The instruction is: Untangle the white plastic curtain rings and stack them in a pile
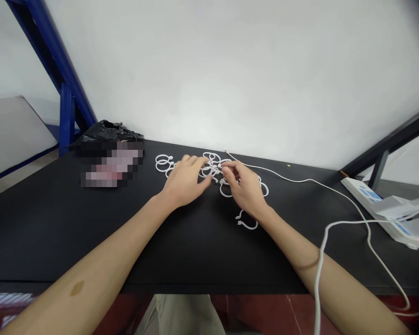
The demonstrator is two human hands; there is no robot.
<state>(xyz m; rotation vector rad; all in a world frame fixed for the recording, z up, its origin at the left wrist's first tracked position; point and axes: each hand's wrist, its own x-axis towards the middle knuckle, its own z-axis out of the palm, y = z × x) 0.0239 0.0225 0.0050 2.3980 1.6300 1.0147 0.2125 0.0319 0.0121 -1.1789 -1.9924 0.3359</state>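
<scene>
Several white plastic shower curtain rings (226, 194), open loops with knobbed ends, lie loosely heaped on the black table. Palm down over the left part of the heap, my left hand (186, 180) has its fingers and thumb apart, with the fingertips close to the rings. My right hand (246, 188) is at the right of the heap, thumb and forefinger drawn together at a ring; the exact contact is partly hidden. Some rings (163, 157) sit left of my left hand. One separate ring (248, 227) lies below my right wrist.
A black plastic bag (108, 130) and a blurred-out patch are at the back left of the black table (181, 242). A white cable (310, 180) runs along the right side to a white device (380, 204). Blue frame bars (52, 51) stand at the left, before a white wall.
</scene>
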